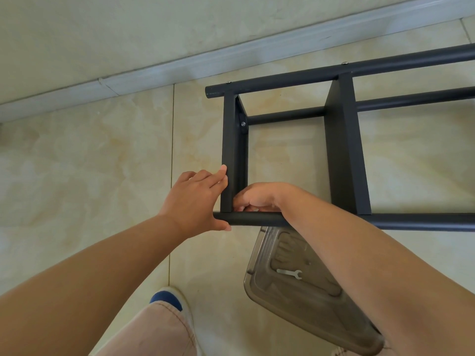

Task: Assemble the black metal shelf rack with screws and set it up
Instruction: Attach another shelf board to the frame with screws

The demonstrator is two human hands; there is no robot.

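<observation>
Tiled floor [102, 163]. Left hand [195, 199] steadies rack [344, 155], fingers straight; right hand [257, 197] curled at joint, contents hidden. Stiff, smooth steel: grip tubes.

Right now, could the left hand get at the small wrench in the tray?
Probably not directly. The right forearm crosses above the tray, and the left hand is braced on the rack's corner. The wrench itself lies uncovered.
</observation>
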